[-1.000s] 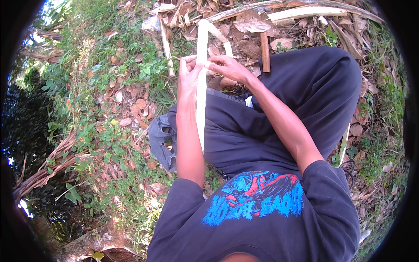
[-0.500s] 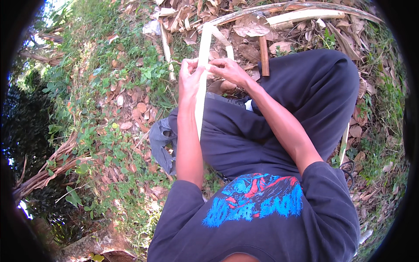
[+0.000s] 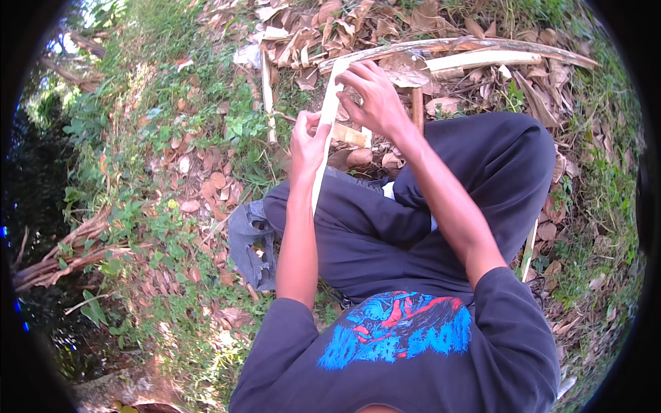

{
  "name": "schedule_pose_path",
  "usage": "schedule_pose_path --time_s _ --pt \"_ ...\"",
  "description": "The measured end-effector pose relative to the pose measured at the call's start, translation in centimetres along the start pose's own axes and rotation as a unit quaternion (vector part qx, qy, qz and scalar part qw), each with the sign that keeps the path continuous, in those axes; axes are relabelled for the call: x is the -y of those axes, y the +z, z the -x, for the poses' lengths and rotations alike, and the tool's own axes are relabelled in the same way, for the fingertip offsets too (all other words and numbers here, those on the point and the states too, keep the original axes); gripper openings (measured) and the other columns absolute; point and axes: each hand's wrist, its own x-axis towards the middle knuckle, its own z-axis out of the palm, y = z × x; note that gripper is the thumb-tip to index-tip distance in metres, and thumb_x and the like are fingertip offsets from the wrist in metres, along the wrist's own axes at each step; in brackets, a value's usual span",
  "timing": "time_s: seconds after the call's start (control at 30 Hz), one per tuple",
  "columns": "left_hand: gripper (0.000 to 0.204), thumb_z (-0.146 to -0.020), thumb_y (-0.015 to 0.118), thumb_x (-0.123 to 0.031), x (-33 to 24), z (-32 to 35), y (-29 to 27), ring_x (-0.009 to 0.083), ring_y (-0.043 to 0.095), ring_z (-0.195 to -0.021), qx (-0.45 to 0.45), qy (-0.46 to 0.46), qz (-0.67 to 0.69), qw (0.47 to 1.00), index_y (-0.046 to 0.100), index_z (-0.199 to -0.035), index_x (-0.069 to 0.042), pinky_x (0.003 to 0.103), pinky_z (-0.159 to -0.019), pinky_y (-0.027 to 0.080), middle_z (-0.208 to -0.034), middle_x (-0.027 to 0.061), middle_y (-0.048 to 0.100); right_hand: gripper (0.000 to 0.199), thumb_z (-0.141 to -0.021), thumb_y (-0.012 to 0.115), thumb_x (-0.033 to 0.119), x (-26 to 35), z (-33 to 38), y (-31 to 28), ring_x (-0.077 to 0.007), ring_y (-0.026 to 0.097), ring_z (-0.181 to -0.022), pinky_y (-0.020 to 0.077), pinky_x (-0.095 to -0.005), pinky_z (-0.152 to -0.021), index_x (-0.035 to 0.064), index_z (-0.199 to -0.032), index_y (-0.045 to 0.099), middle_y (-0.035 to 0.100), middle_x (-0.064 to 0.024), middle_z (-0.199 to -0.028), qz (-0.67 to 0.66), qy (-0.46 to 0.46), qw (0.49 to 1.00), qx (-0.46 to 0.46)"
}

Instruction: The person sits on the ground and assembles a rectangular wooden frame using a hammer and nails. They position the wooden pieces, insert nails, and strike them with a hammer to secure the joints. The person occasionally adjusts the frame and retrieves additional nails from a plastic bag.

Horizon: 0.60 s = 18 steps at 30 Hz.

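A long, pale flat strip of wood or bamboo stretches away from my lap, its near end over my leg. My left hand pinches the strip about midway between thumb and fingers. Higher up, near the far end, my right hand has its curled fingertips and thumb against the strip's right side and edge. Just beyond my crossed legs lies a short yellowish wood piece, partly behind the strip. A brown wooden handle shows right of my right hand, its far end hidden by a leaf.
Dry leaves and green plants cover the ground. A long curved split branch and a pale split piece lie ahead. A thin pale stick lies left of the strip. Dry stalks are at far left.
My right hand has moved up along the strip, away from my left hand, to near its far end. A bent piece by the far end no longer shows; the yellowish piece now does.
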Motion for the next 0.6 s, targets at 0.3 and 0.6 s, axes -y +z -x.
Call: schedule_pose_path --time_s 0.3,0.6 --pt "0.031 -0.094 0.070 -0.023 1.0 -0.3 -1.8 0.0141 0.067 -0.088 0.020 0.001 -0.043 0.999 0.060 -0.110 0.002 0.032 -0.078 0.054 -0.103 0.0137 0.072 0.038 -0.087 0.072 0.026 -1.7 -7.7 2.5 -0.0301 0.060 -0.120 0.0423 -0.0454 -0.109 0.0172 -0.124 0.072 0.069 -0.0112 -0.122 0.064 -0.155 0.844 0.510" --pt "0.020 -0.084 0.074 -0.007 -3.9 8.4 -0.3 0.0201 0.058 -0.064 -0.163 0.030 0.018 0.986 0.056 -0.078 -0.001 0.035 -0.062 0.049 -0.070 0.0071 0.059 0.042 -0.089 0.072 0.033 -2.7 -5.7 1.1 -0.0291 0.054 -0.130 0.0322 -0.0464 -0.117 0.0156 -0.127 0.069 0.066 -0.0117 -0.129 0.097 -0.127 0.866 0.473"
